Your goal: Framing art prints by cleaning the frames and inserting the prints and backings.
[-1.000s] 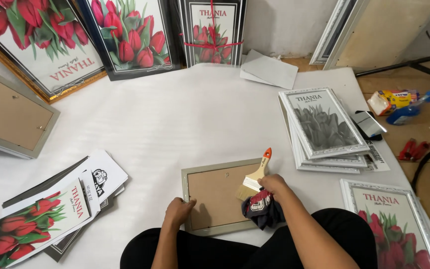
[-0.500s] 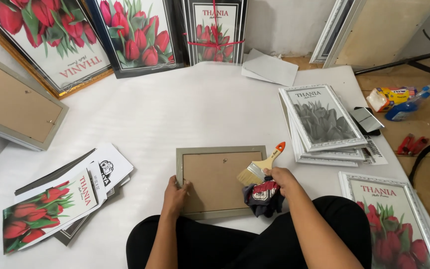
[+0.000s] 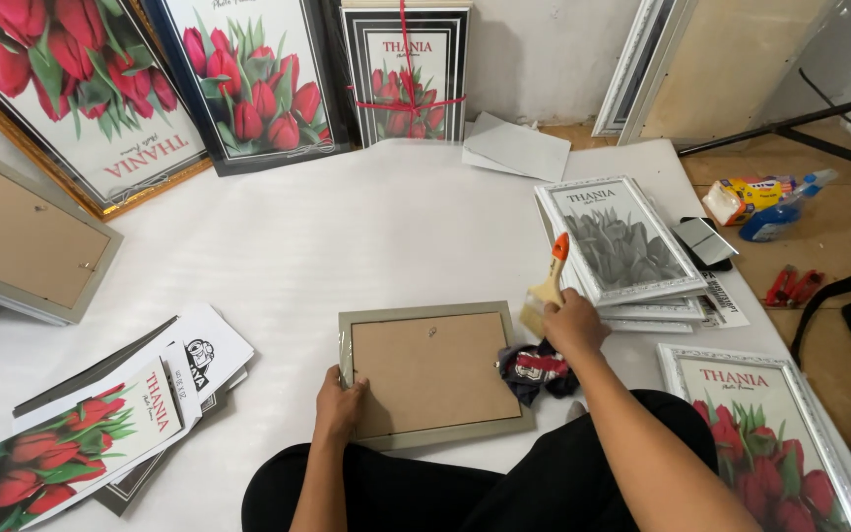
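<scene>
Here, the picture frame [image 3: 433, 374] is lying face down on the white surface [image 3: 347, 227], its brown backing up, right in front of the person. The left hand [image 3: 339, 402] is pinching the frame's lower left edge, seemingly to steady it. The right hand [image 3: 571, 323] is closing its grip around a paintbrush [image 3: 547, 289], bristles near the frame's right edge, above a dark cloth [image 3: 536, 369]. A stack of 3 or so framed prints [image 3: 622, 246] is sitting just beyond.

Brown-backed grey frame [image 3: 432, 374], orange-tipped pale brush [image 3: 548, 286], red tulip prints [image 3: 81, 443] on white sheet [image 3: 347, 236]
</scene>
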